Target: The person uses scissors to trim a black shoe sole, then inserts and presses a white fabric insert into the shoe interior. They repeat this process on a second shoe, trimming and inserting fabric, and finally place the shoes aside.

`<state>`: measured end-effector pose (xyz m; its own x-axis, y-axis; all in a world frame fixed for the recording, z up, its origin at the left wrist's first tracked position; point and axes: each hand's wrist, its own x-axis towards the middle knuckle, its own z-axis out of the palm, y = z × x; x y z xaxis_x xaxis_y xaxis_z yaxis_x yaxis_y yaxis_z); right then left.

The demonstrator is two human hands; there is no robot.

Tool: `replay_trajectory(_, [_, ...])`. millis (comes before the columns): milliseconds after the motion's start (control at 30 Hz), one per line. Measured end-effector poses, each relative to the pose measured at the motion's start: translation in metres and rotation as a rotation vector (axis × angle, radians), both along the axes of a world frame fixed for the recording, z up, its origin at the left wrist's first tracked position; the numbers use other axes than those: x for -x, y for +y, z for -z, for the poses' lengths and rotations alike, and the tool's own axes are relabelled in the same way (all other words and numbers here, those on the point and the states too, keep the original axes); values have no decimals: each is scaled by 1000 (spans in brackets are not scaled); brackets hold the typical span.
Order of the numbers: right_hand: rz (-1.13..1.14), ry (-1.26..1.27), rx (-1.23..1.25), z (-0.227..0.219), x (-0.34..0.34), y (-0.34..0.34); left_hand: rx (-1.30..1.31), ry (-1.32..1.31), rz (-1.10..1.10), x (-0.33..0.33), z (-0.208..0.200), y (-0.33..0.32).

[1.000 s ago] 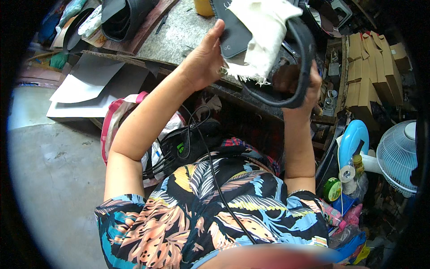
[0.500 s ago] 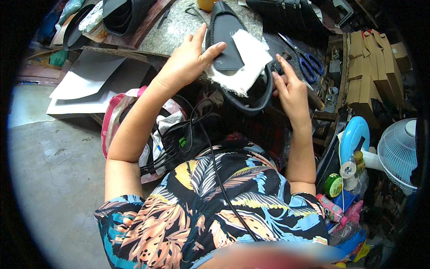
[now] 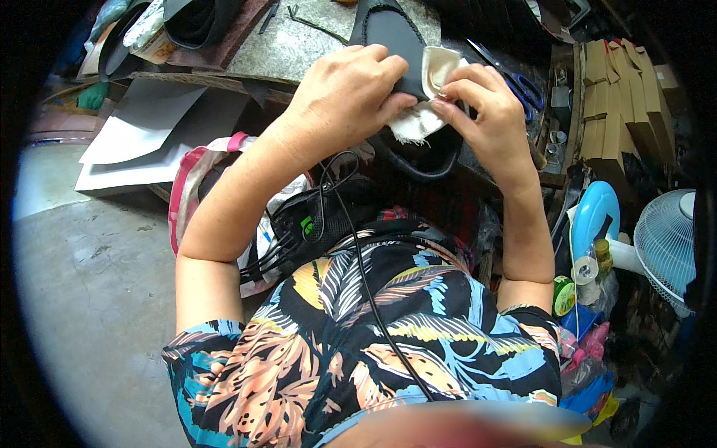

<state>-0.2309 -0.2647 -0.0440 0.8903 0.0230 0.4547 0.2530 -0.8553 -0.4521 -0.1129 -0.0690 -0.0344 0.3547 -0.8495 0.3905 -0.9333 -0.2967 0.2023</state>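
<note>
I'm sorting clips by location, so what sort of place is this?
Probably a small, cluttered shoe workshop: there is a black shoe being handled with a white cloth, blue-handled scissors lying close by, and brown cardboard boxes stacked at the right.

green emblem point(image 3: 307, 225) on black mesh item point(image 3: 333, 218) toward nine o'clock, pale markings on round green tub point(image 3: 563, 296) toward four o'clock, no legible words

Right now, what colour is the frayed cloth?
The frayed cloth is off-white, clearest in the head view.
</note>
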Motion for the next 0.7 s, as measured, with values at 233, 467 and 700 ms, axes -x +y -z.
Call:
replay_trajectory(233, [-232,-15,313,-4,19,15,268,182,-183,-31,8,-17])
replay_trajectory(467, [-136,-162,128,-24,23,18,257,176,-156,-36,15,-23])
replay_trajectory(700, [16,338,458,7,-17,34,301,-5,81,-4,-17,-25])
